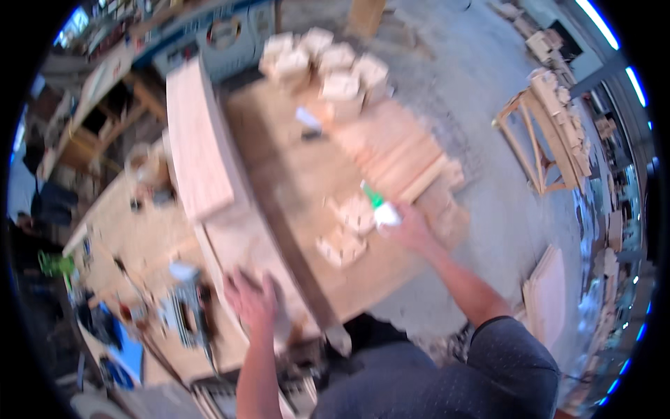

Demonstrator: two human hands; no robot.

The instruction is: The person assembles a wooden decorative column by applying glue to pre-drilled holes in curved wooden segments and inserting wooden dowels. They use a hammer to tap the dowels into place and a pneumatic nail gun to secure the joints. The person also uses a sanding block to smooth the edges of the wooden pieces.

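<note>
A wooden worktable (255, 150) holds a long wooden board (241, 241). The left hand (251, 300) lies on it, fingers spread, gripping nothing. The right hand (413, 229) is wrapped around a white squeeze bottle (387, 215) with a green top (373, 197), near small wood pieces (342, 248).

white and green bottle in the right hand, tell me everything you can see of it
The bottle has a white body and a green top tapering to a pale tip; it looks like plastic. It slants, tip toward the picture's upper left. The right hand grips its body, beside slotted wooden pieces. Blur hides whether the tip is open.
</note>
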